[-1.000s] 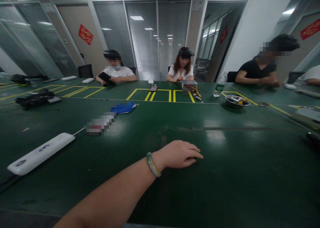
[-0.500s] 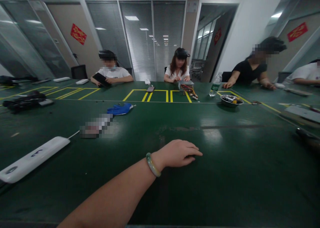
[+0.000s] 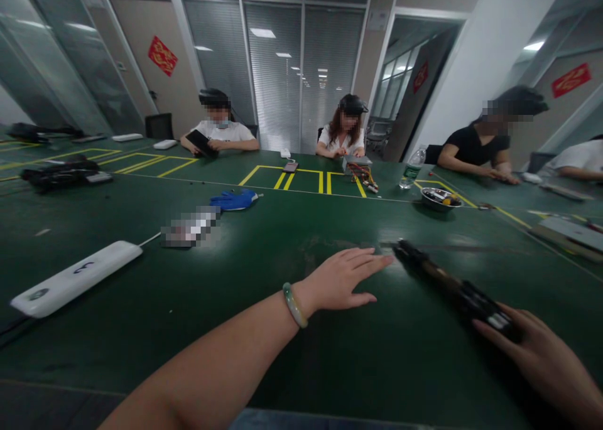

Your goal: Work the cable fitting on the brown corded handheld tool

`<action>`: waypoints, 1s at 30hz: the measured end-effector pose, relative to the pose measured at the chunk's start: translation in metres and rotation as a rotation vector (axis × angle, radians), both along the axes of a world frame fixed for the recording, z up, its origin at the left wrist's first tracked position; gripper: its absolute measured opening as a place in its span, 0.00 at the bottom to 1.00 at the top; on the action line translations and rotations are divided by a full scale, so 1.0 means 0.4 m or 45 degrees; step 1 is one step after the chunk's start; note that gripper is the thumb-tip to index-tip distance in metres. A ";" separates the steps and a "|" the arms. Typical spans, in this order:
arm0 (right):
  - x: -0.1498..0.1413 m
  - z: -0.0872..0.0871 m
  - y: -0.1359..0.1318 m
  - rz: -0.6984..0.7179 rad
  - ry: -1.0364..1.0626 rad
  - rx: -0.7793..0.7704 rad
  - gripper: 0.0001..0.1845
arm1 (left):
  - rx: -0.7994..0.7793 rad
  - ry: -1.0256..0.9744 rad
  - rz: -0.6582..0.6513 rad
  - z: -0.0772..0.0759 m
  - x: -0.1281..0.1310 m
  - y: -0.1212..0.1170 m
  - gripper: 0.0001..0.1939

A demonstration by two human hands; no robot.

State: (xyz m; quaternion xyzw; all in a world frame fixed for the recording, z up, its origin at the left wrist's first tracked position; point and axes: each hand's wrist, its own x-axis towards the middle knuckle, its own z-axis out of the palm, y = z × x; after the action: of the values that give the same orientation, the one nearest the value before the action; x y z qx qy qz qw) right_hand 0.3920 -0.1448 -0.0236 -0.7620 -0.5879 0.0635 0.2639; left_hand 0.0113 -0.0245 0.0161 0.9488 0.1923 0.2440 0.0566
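Observation:
A long black object with a brownish middle section (image 3: 447,282) slants over the right part of the green table, smeared by motion, so its kind is unclear. My right hand (image 3: 537,348) grips its near end, thumb on the near side and fingers over the top. The far end of the object points towards the fingertips of my left hand (image 3: 346,279), with a small gap between. My left hand is open, palm down, fingers stretched out and thumb apart, and holds nothing. A green and white bangle (image 3: 294,306) circles the left wrist.
To the left lie a white power bank-like device (image 3: 78,279) on a cable, a pixelated flat item (image 3: 191,227) and a blue glove (image 3: 234,199). Farther off stand a metal bowl (image 3: 440,201) and a water bottle (image 3: 413,167). Several people sit across the table.
My right hand has come in from the right, carrying the long black object leftward. My left hand has spread its fingers and thumb wider. The view has shifted slightly.

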 end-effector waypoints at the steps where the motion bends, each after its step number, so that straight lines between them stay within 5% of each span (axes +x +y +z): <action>1: -0.042 -0.004 0.029 0.088 0.028 -0.024 0.20 | 0.025 -0.008 0.006 0.003 0.000 -0.002 0.43; 8: -0.442 0.024 0.239 0.741 0.086 -0.073 0.28 | 0.027 -0.022 0.316 -0.006 -0.021 0.016 0.34; 13: -0.576 0.030 0.376 0.853 -0.012 -0.130 0.26 | -0.004 0.068 0.604 -0.044 -0.058 0.080 0.28; 18: -0.542 0.065 0.394 0.709 -0.196 -0.221 0.37 | -0.003 0.020 0.751 -0.061 -0.075 0.106 0.30; 21: -0.462 0.114 0.345 0.602 -0.326 -0.276 0.29 | -0.022 0.041 0.777 -0.059 -0.071 0.103 0.31; 24: -0.390 0.149 0.281 0.615 -0.305 -0.558 0.26 | -0.034 0.073 0.795 -0.052 -0.064 0.098 0.30; 27: -0.370 0.148 0.230 0.702 -0.256 -0.716 0.23 | -0.028 0.080 0.787 -0.047 -0.061 0.092 0.27; 30: -0.398 0.129 0.214 0.761 -0.278 -0.671 0.16 | -0.027 0.080 0.758 -0.047 -0.063 0.087 0.24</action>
State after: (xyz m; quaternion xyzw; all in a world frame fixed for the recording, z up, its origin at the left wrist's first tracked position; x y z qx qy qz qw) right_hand 0.2326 -0.0590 0.0282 -0.6014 -0.7716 0.2045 -0.0343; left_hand -0.0138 0.0104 -0.0026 0.8571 0.4665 0.2183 -0.0135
